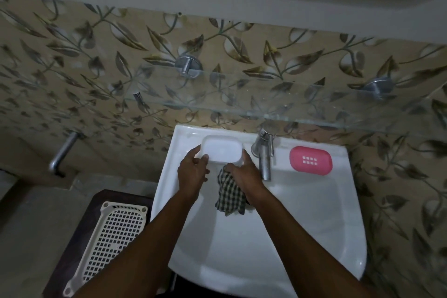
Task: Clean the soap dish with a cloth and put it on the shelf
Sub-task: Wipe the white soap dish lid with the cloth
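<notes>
A white soap dish (222,150) is held over the back left of the white sink (314,213). My left hand (192,172) grips its left end with thumb on the front edge. My right hand (243,173) touches the dish's right front corner and also holds a dark green checked cloth (229,197) that hangs down over the basin. A pink perforated insert of the soap dish (310,160) lies on the sink ledge to the right of the tap. The glass shelf (278,101) runs along the wall above the sink.
A chrome tap (264,152) stands just right of my right hand. Two round metal brackets (188,66) fix the shelf to the leaf-patterned tiles. A cream plastic basket (108,242) sits on a dark stool at lower left. A wall pipe (63,150) sticks out at left.
</notes>
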